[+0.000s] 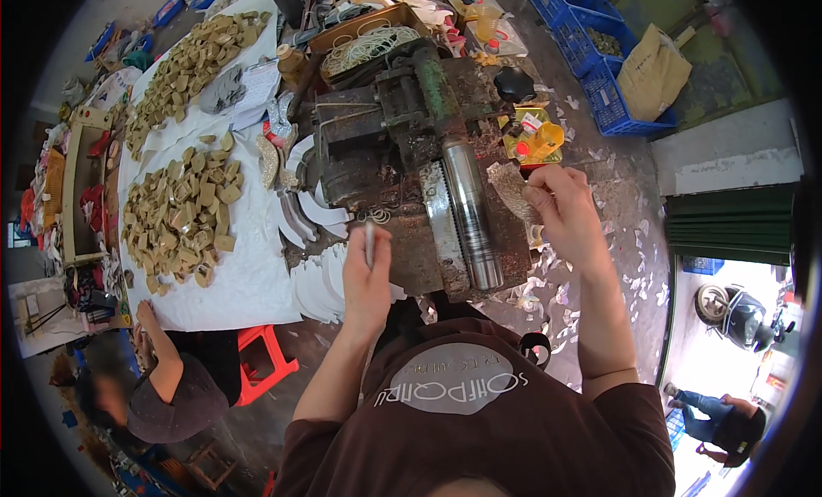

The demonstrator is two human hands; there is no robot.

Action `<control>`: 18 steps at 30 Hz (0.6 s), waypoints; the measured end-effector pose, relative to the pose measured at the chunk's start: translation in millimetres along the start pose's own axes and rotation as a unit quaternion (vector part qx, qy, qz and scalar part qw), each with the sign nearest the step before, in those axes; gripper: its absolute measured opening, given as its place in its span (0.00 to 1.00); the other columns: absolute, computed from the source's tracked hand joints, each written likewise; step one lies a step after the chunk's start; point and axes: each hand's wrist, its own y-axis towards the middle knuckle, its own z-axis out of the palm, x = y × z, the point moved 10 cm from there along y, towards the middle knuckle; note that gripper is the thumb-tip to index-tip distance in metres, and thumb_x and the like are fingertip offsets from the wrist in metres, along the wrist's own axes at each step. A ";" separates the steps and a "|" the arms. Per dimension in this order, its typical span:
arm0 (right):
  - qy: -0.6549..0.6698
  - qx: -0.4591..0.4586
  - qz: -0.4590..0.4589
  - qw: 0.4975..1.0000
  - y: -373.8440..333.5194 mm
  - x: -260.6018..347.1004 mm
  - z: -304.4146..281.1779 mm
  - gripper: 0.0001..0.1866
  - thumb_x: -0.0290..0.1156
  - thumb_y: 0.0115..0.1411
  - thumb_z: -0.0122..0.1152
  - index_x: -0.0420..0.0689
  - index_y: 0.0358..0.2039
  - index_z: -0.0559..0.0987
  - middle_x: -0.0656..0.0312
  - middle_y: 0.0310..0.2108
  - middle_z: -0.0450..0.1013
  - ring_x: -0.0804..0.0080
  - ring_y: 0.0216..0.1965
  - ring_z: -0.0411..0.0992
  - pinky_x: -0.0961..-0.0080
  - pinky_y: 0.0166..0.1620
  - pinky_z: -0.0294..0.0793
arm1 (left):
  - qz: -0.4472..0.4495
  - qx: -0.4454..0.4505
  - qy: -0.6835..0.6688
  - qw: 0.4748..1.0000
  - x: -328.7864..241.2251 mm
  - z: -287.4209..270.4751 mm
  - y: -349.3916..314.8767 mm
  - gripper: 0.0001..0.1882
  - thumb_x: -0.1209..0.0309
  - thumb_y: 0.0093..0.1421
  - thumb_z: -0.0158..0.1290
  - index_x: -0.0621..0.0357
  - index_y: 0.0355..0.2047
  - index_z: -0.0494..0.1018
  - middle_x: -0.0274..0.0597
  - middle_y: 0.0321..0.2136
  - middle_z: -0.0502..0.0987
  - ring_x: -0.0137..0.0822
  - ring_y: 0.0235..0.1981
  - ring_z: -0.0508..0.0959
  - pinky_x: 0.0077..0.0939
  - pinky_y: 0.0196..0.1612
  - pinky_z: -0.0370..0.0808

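Note:
My right hand [565,214] is closed, pinching a tan, speckled, flat curved piece [509,189] by its edge, right of the machine's shaft. Raised to the left of the machine, my left hand [368,279] is closed around a short, slim whitish piece [370,244]; its kind does not show. Between both hands lies a shiny steel shaft [467,214], beside a toothed metal rack [441,219] on a dark, greasy machine [368,146]. White curved strips [317,291] fan out beside my left hand. Two speckled curved pieces [270,161] lie left of the machine.
Heaps of olive-tan blocks [184,214] cover a white sheet [240,296] on the left. A co-worker in a dark cap [175,403] sits there by a red stool [264,364]. Blue crates [612,95] stand far right. A yellow container [548,140] sits beyond my right hand; scraps litter the floor.

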 end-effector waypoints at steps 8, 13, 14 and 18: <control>-0.059 0.083 -0.034 0.994 -10.9 -1.7 46.3 0.04 0.24 0.54 0.57 0.46 0.29 0.72 0.63 0.25 0.71 0.64 0.36 0.68 0.64 0.44 0.55 | 0.228 0.090 0.168 0.955 -34.0 76.0 -20.9 0.19 0.81 0.56 0.49 0.62 0.49 0.65 0.56 0.52 0.60 0.58 0.56 0.62 0.44 0.56 0.63; 0.007 0.000 -0.003 1.000 -6.7 -8.4 36.9 0.06 0.25 0.54 0.60 0.45 0.34 0.75 0.63 0.28 0.72 0.66 0.35 0.69 0.66 0.46 0.57 | 0.192 0.052 0.184 0.962 -26.6 27.2 -16.1 0.13 0.82 0.56 0.48 0.63 0.43 0.70 0.51 0.49 0.65 0.52 0.53 0.66 0.37 0.56 0.63; 0.027 0.001 0.007 1.000 -8.3 -12.7 35.9 0.06 0.25 0.55 0.60 0.44 0.35 0.76 0.63 0.28 0.72 0.66 0.34 0.69 0.66 0.46 0.58 | 0.199 0.028 0.189 0.961 -23.7 8.4 -14.9 0.13 0.83 0.56 0.48 0.63 0.42 0.70 0.51 0.48 0.66 0.50 0.53 0.66 0.36 0.55 0.63; 0.061 -0.038 0.026 0.997 -9.2 -13.7 27.9 0.08 0.26 0.56 0.60 0.41 0.37 0.75 0.61 0.28 0.72 0.65 0.32 0.71 0.69 0.44 0.63 | 0.216 -0.109 0.270 0.932 10.6 -82.7 -13.8 0.19 0.88 0.47 0.45 0.63 0.41 0.69 0.51 0.46 0.67 0.52 0.51 0.67 0.38 0.55 0.63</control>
